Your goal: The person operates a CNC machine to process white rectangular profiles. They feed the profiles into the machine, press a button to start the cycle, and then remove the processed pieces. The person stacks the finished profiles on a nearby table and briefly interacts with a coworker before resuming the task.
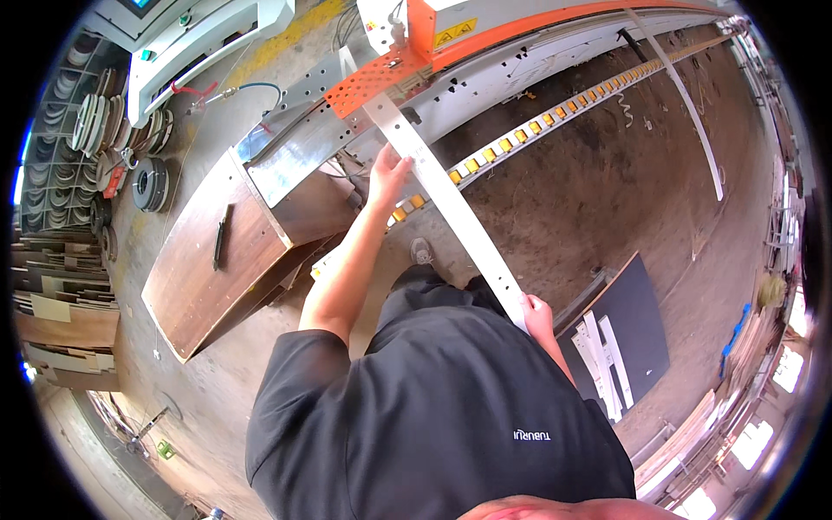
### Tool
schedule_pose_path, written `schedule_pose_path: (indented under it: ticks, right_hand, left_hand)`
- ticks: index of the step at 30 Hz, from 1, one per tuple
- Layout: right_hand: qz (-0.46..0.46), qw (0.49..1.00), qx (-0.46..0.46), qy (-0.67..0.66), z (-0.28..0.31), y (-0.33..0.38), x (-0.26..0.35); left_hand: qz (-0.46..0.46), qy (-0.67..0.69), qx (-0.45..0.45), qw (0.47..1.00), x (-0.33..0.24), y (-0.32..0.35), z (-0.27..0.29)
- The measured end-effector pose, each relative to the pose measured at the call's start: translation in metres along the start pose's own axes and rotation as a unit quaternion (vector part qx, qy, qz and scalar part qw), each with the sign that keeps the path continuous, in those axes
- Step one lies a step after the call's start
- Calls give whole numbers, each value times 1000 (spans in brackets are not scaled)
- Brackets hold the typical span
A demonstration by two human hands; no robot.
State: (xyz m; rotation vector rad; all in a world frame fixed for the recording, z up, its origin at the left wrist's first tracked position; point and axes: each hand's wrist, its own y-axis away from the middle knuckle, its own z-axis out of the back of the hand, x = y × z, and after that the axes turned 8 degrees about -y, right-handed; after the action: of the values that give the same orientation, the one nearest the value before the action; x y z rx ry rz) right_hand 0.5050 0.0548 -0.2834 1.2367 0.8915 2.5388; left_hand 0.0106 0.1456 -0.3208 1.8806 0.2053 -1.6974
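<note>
A long, narrow white board (459, 221) with small dark holes slants across the middle, between my two hands. Its far end lies beneath the perforated orange plate (368, 84) of a machine. My left hand (389, 178) grips the left edge of the board close to that plate, its fingers partly hidden. Around the near end, beside my body, my right hand (538, 316) is closed, thumb along the edge. A metal table (299, 154) adjoins the machine left of my left hand.
A roller rail (529, 130) with yellow rollers runs behind the board. On the left stand a wooden cabinet (208, 251) bearing a dark tool (222, 236) and rolls of edge banding (150, 185). White strips (598, 364) lie on a dark panel (637, 325) at right.
</note>
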Motion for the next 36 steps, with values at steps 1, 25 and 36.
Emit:
schedule_pose_path:
  ticks: [1, 25, 36]
  right_hand:
    - [-2, 1000, 5, 2, -4, -3, 7]
    - [-78, 994, 79, -2, 1, -71, 78]
    - [-82, 994, 52, -57, 71, -131, 79]
  left_hand:
    - [9, -16, -16, 1000, -3, 3, -4]
    - [89, 60, -135, 985, -58, -46, -39]
    - [102, 114, -108, 982, -77, -95, -114]
